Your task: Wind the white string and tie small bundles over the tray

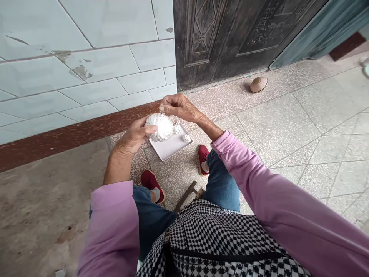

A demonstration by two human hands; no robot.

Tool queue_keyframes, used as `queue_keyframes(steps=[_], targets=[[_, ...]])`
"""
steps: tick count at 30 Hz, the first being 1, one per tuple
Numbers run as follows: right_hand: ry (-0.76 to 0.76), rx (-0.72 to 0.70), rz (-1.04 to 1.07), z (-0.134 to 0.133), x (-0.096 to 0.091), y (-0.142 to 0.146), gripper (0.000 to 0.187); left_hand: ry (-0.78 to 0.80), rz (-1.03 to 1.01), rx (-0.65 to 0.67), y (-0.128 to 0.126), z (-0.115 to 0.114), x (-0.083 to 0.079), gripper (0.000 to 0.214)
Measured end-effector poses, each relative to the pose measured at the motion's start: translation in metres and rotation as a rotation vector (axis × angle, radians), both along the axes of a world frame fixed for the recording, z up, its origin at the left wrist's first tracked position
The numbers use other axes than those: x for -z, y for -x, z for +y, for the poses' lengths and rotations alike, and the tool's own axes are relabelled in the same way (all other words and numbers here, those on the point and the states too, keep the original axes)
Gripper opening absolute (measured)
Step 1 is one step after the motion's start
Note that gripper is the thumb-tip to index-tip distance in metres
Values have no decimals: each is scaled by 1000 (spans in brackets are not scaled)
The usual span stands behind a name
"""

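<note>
My left hand (135, 135) is closed round the left side of a white, fluffy, layered ball (162, 127) that looks like a pompom of yarn or paper strips. Its thumb presses on the near face of the ball. Just above the ball's upper edge, my right hand (178, 107) pinches with thumb and forefinger; a thin white strand seems to run from there to the ball. Beneath both hands a shallow white tray (170, 151) lies on the floor. Small white balls (186, 138) sit at its right side.
A tiled wall (100, 69) with a brown skirting stands ahead, beside a dark carved door (219, 34). A round tan object (258, 84) lies near the door. Red shoes (150, 180) flank the tray, and a wooden stool part (186, 195) shows between my legs.
</note>
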State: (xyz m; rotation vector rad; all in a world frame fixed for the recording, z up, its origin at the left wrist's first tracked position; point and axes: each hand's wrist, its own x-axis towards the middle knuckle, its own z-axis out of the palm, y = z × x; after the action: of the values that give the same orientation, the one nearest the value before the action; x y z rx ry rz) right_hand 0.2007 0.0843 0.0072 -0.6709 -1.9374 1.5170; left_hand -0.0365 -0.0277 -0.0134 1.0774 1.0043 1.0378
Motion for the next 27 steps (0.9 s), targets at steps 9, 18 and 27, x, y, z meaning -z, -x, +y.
queue_keyframes(steps=[9, 18, 27], targets=[[-31, 98, -72, -1, 9, 19, 56, -93, -157, -288, -2, 5, -3, 85], [-225, 11, -385, -31, -11, 28, 45, -136, -126, -466, 26, 19, 5, 84], [-87, -110, -309, -56, -30, 26, 44, -113, 79, -614, 46, 28, 31, 101]])
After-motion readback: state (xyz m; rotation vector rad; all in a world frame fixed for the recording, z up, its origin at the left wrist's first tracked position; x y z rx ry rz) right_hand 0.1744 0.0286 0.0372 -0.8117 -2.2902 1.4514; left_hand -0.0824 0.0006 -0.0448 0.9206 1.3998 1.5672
